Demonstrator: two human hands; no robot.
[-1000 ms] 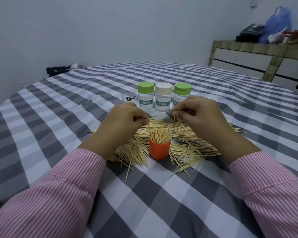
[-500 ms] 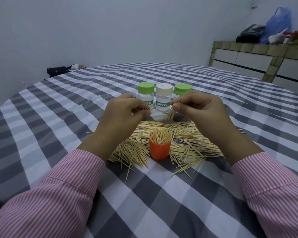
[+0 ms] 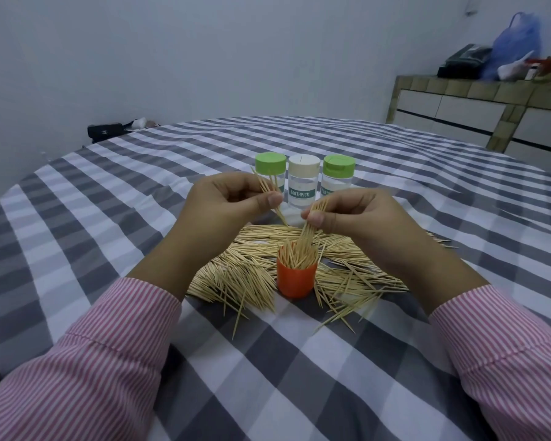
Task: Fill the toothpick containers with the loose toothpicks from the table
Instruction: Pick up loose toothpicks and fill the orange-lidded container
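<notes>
Orange plastic marked the open container (image 3: 296, 278), which stood upright at the centre of the head view, already crowded with upright toothpicks; the loose toothpicks (image 3: 236, 278) lay flat around it on the checked tablecloth (image 3: 77, 218), fanning from nine o'clock round to three o'clock. At twelve o'clock stood three capped containers (image 3: 303, 183), side by side. The left hand (image 3: 226, 202) pinched a small bundle (image 3: 269, 192) between thumb and fingers, its long axis slanting from eleven o'clock down to five; the right hand (image 3: 360, 214) pinched another bundle (image 3: 312, 227), its tips pointing down toward seven o'clock, at or just inside the cup's mouth. The hands were near each other but apart. The risk, I judged, was that the incoming tips would catch on the packed sticks and splay over the rim; a knock could also tip the light cup.
</notes>
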